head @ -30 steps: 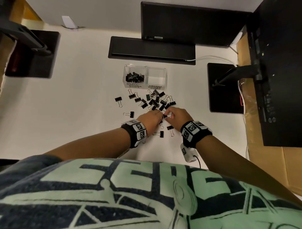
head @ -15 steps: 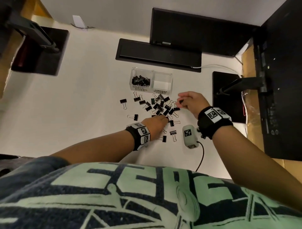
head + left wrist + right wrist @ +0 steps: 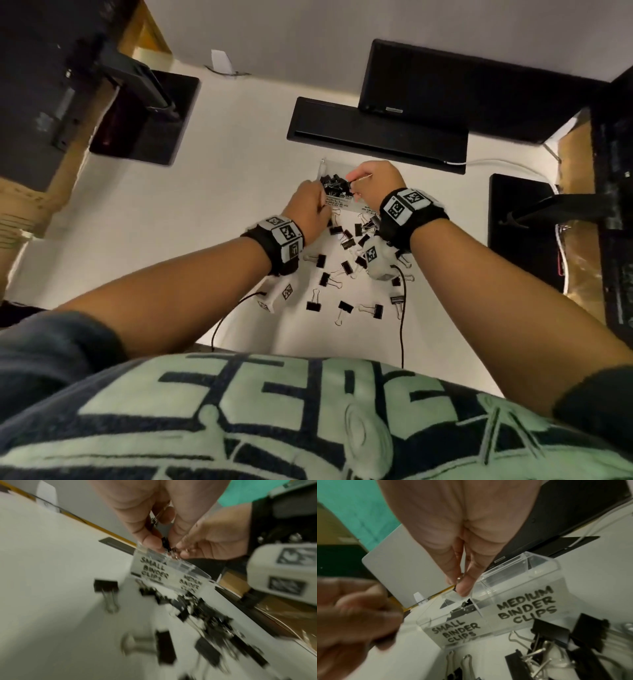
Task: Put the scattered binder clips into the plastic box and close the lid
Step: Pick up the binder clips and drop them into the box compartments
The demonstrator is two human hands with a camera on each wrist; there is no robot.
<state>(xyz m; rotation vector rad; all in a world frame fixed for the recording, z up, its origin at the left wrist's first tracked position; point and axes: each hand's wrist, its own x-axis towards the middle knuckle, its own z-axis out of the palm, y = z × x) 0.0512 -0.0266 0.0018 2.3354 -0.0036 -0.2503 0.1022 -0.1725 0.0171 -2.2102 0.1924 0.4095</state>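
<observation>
**A:** Plenty left imo. Head view: both hands over the plastic box (image 3: 337, 202) far-centre on the white desk (image 3: 205, 219), small side part-filled with binder clips (image 3: 346, 267), loads more scattered nearer. Black monitor stands all around.

**B:** Left wrist view: left hand (image 3: 145, 520) fingertips pinch a clip over the SMALL side. Right wrist view: right hand (image 3: 458, 545) pinches one too; medium side looks empty, lid not closed.
</observation>
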